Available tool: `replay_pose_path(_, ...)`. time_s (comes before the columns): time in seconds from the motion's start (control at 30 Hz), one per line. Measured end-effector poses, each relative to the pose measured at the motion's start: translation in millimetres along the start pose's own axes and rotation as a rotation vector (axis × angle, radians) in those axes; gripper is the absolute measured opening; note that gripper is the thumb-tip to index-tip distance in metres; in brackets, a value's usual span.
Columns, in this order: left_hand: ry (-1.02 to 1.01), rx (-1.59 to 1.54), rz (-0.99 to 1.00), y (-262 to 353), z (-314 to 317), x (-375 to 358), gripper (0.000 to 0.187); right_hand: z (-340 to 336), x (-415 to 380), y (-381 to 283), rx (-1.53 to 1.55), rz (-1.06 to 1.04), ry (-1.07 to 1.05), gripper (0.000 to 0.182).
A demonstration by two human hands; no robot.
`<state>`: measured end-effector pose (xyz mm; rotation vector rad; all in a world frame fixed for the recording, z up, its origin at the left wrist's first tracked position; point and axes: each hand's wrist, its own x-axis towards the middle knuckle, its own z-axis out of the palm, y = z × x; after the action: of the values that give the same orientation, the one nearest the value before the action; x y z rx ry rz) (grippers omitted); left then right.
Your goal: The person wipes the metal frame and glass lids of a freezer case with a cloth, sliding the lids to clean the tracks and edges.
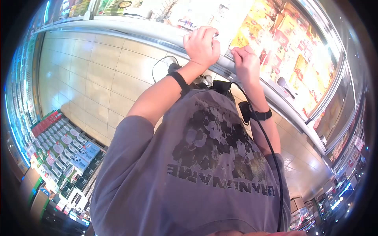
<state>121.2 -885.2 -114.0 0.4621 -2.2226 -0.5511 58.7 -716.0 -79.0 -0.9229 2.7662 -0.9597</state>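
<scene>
Both hands are at the front rail (157, 36) of a brightly lit display case. My left hand (201, 45) has its fingers curled over, with a small dark bit showing by the fingertips; what it holds is too small to make out. Just to its right, my right hand (247, 63) has thumb and fingers pinched together at the lower corner of a yellow packet (241, 40). Whether the pinch grips that packet is unclear. Dark straps circle both wrists.
More packets (293, 29) lie inside the case, with a dark-handled scoop (286, 87) near its front edge. A black cable (271, 145) runs down my right side. Stacked boxed goods (65, 147) stand at the lower left on the tiled floor (92, 74).
</scene>
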Motion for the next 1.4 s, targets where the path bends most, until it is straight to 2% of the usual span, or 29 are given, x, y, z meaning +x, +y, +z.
replay_pose_path(0.03,-0.011,0.000,-0.011,1,-1,1,0.020,2,4,-4,0.077,0.006,-0.042,0.013)
replay_pose_path(0.1,-0.036,-0.005,-0.008,1,-3,-1,0.022,-1,9,-11,0.046,0.002,-0.052,0.013)
replay_pose_path(0.2,-0.110,-0.015,-0.076,1,-6,0,0.019,-1,9,1,0.461,0.151,0.032,0.015)
replay_pose_path(0.23,-0.100,-0.015,-0.068,0,-5,2,0.019,-4,9,9,0.462,0.140,0.039,0.015)
replay_pose_path(0.3,-0.072,0.007,-0.062,1,-4,0,0.017,-11,1,24,1.074,0.568,-0.038,0.019)
replay_pose_path(0.33,-0.078,0.002,-0.061,2,-5,-2,0.017,-13,-5,33,1.291,0.564,-0.029,0.019)
replay_pose_path(0.37,-0.072,0.009,-0.048,1,-4,-2,0.017,-19,-11,31,1.290,0.571,-0.020,0.019)
replay_pose_path(0.43,-0.071,0.010,-0.023,-2,-2,0,0.017,-30,-18,28,1.514,0.623,0.009,0.014)
replay_pose_path(0.57,-0.058,0.008,-0.017,-3,2,-2,0.017,-32,-25,39,1.642,0.562,-0.052,0.013)
replay_pose_path(0.73,-0.065,-0.057,-0.066,-2,-6,-3,0.015,-34,-33,40,1.721,0.581,-0.064,0.015)
replay_pose_path(0.8,-0.145,-0.190,0.053,-3,-21,1,0.020,-34,-34,37,1.795,0.581,-0.091,0.016)
replay_pose_path(0.83,-0.154,-0.187,0.054,2,-28,-2,0.020,-35,-39,35,1.801,0.588,-0.088,0.016)
replay_pose_path(0.9,-0.451,-0.481,0.276,23,-39,3,0.026,-38,-42,33,1.807,0.579,-0.110,0.015)
replay_pose_path(0.93,-0.463,-0.490,0.298,37,-43,2,0.026,-37,-45,34,1.815,0.571,-0.082,0.015)
replay_pose_path(1.0,-0.633,-0.696,0.148,62,-49,-5,0.032,-35,-56,35,1.869,0.429,-0.159,0.014)
replay_pose_path(1.03,-0.654,-0.716,0.174,64,-50,-2,0.032,-36,-61,32,1.869,0.423,-0.113,0.014)
replay_pose_path(1.1,-0.904,-0.823,-0.055,69,-48,-3,0.039,-46,-78,11,1.660,0.411,-0.009,0.013)
replay_pose_path(1.17,-0.906,-0.884,0.024,72,-48,-7,0.037,-59,-96,-7,1.562,0.438,0.062,0.011)
replay_pose_path(1.23,-1.061,-0.939,-0.051,75,-58,-4,0.032,-70,-112,-22,1.176,0.427,0.047,0.010)
replay_pose_path(1.3,-1.172,-0.907,0.014,82,-64,2,0.028,-76,-127,-35,1.084,0.424,0.111,0.008)
replay_pose_path(1.4,-1.290,-0.961,0.167,92,-58,-4,0.026,-86,-154,-46,0.862,0.542,0.208,0.008)
